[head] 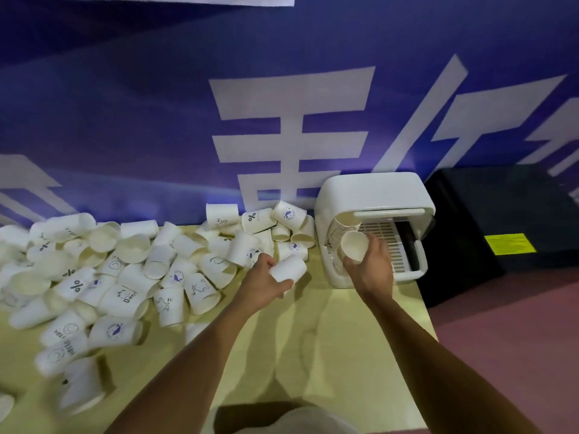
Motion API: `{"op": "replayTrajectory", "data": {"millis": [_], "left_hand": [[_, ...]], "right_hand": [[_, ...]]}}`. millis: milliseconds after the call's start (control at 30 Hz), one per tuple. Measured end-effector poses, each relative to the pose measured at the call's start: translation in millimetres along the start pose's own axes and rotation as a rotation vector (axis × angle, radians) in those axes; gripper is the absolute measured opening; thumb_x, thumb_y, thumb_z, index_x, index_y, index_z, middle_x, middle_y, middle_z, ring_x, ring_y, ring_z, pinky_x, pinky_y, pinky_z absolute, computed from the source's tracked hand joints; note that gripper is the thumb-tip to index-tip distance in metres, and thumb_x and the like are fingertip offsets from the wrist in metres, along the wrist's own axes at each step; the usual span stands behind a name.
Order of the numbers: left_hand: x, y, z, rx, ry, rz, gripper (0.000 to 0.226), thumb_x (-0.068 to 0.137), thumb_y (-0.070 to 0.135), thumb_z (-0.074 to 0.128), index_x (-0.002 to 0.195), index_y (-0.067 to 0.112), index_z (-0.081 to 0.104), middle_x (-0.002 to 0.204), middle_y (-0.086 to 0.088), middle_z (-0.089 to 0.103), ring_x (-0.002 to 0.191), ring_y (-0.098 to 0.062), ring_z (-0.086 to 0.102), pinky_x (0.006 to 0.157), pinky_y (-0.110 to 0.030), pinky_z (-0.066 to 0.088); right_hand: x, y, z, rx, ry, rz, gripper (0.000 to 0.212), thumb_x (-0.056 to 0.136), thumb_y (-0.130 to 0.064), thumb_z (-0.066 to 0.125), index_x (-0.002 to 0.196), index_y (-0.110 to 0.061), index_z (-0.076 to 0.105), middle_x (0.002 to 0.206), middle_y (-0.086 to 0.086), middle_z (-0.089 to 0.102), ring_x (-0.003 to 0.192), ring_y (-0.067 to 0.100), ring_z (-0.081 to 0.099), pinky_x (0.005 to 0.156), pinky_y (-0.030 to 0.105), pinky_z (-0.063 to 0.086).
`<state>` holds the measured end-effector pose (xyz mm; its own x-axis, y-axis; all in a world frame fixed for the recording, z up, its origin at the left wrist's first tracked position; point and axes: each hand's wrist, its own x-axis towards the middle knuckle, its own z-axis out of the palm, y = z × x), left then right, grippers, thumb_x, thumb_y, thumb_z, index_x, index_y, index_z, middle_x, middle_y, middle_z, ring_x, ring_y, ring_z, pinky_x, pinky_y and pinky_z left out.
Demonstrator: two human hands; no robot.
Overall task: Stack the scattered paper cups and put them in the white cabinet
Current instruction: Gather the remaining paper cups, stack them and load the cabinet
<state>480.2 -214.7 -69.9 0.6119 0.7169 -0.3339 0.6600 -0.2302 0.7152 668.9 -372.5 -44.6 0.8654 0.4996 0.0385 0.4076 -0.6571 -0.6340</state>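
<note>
Paper cups [125,277] scattered on surface [313,339], left of white cabinet [376,195]. Left hand [263,283] curled round one cup [288,269], sideways beside heap. Right hand [372,264] gripping another cup [354,244] at open cabinet front.

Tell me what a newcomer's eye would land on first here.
First the big heap of white paper cups sprawled over the left of the yellow table, under a blue banner with huge white characters. Then the two bare arms: the left hand grips one cup at the heap's edge, while the right hand holds another cup at the open front of the white cabinet on the table's right end.
</note>
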Motion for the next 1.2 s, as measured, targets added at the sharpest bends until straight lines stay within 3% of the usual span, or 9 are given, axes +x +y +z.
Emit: {"op": "replayTrajectory", "data": {"millis": [133,400,533,867,967,1033,1200], "left_hand": [[11.8,3.8,-3.3,0.023,0.004,-0.005,0.052,0.070,0.039,0.081,0.105,0.024,0.045,0.096,0.007,0.056,0.079,-0.008,0.058,0.059,-0.028,0.047],[19.1,15.5,3.9,0.038,-0.017,0.035,0.057,0.074,0.040,0.078,0.120,0.023,0.049,0.116,-0.001,0.052,0.100,-0.022,0.058,0.080,-0.043,0.057],[20.3,19.3,5.3,0.052,-0.012,0.048,0.056,0.076,0.042,0.077,0.123,0.026,0.050,0.122,-0.002,0.051,0.104,-0.019,0.053,0.086,-0.035,0.051],[16.5,32.5,0.3,0.027,-0.002,0.054,0.059,0.081,0.043,0.075,0.129,0.023,0.048,0.125,-0.002,0.049,0.107,-0.019,0.050,0.092,-0.036,0.049],[16.6,37.0,0.7,0.014,0.009,0.057,0.059,0.082,0.043,0.074,0.130,0.021,0.048,0.125,-0.003,0.050,0.104,-0.018,0.049,0.087,-0.031,0.043],[16.2,41.3,1.3,0.004,0.006,0.057,0.059,0.082,0.045,0.073,0.130,0.022,0.048,0.125,-0.003,0.050,0.106,-0.018,0.050,0.088,-0.032,0.044],[11.8,53.2,4.9,-0.031,0.018,0.106,0.059,0.078,0.044,0.076,0.127,0.022,0.051,0.123,-0.001,0.055,0.110,-0.019,0.054,0.093,-0.036,0.046]], "right_hand": [[-1.0,1.6,7.3,-0.042,-0.031,-0.003,0.075,0.079,-0.030,0.078,0.143,-0.008,0.045,0.132,0.015,0.053,0.118,0.034,0.052,0.098,0.045,0.046],[6.7,3.4,8.1,-0.160,-0.113,0.039,0.063,0.084,-0.035,0.074,0.135,-0.005,0.052,0.127,0.015,0.056,0.114,0.036,0.053,0.097,0.043,0.044],[6.3,6.2,8.4,-0.203,-0.138,0.048,0.061,0.087,-0.041,0.069,0.136,-0.009,0.052,0.128,0.010,0.059,0.115,0.032,0.053,0.096,0.042,0.045],[7.5,10.0,11.1,-0.234,-0.188,0.041,0.059,0.091,-0.040,0.063,0.140,-0.011,0.047,0.142,0.009,0.051,0.126,0.033,0.047,0.101,0.044,0.042],[5.0,5.0,10.7,-0.224,-0.122,-0.103,0.053,0.089,-0.033,0.064,0.137,-0.012,0.052,0.140,0.008,0.053,0.126,0.030,0.048,0.104,0.042,0.040],[1.2,-0.4,11.5,-0.129,-0.178,-0.251,0.053,0.085,-0.030,0.067,0.135,-0.015,0.056,0.134,0.006,0.059,0.124,0.027,0.050,0.104,0.041,0.041],[-14.4,-11.7,16.3,0.027,-0.312,-0.441,0.068,0.076,-0.048,0.072,0.140,-0.033,0.054,0.141,-0.012,0.056,0.130,0.014,0.047,0.105,0.040,0.042]]}}
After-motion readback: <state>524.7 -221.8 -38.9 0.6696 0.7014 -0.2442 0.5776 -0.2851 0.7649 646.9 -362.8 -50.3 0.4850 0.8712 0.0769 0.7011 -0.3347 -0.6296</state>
